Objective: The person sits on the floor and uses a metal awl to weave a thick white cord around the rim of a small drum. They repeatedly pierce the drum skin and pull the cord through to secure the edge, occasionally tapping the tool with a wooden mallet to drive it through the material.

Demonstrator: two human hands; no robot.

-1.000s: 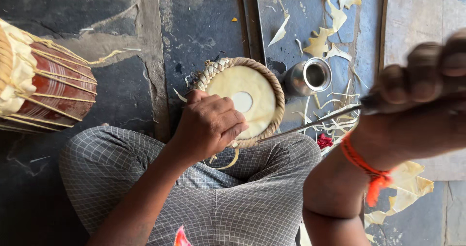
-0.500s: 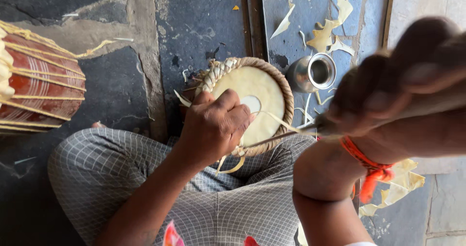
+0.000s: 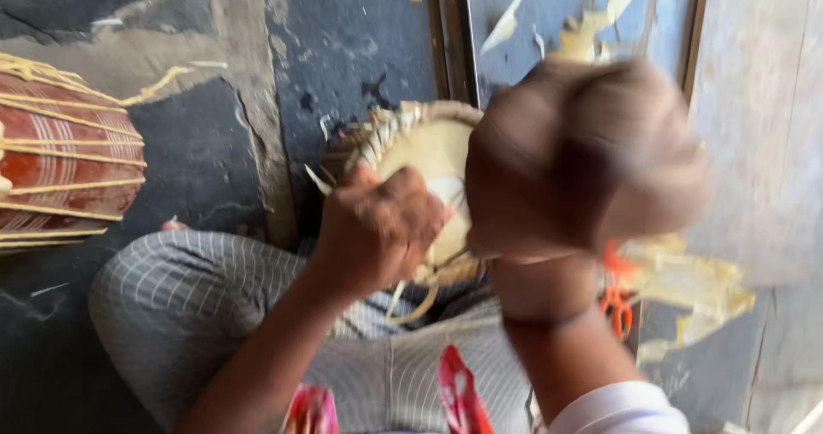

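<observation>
The person's left hand (image 3: 381, 224) is closed, fingers curled and pressed down on the near edge of a round drum head (image 3: 429, 155), a pale skin disc ringed by a braided rim of light strips. The drum head lies propped against the person's lap, just above the knees, with its far edge over the dark stone floor (image 3: 343, 48). The right hand (image 3: 583, 155) is clenched into a fist, raised close to the camera and badly blurred; it covers the right part of the drum head, and what the fist holds, if anything, cannot be told from this view. An orange thread (image 3: 615, 301) hangs at the right wrist.

Below the hands, grey checked cloth (image 3: 189, 305) covers the person's folded legs. Pale yellowish scraps (image 3: 686, 284) lie on the floor to the right of the wrist, and more such shreds (image 3: 591, 31) are scattered beyond the drum head. Well apart on the left, a reddish-brown drum body (image 3: 60, 164) laced with pale straps lies on its side at the edge of the view.
</observation>
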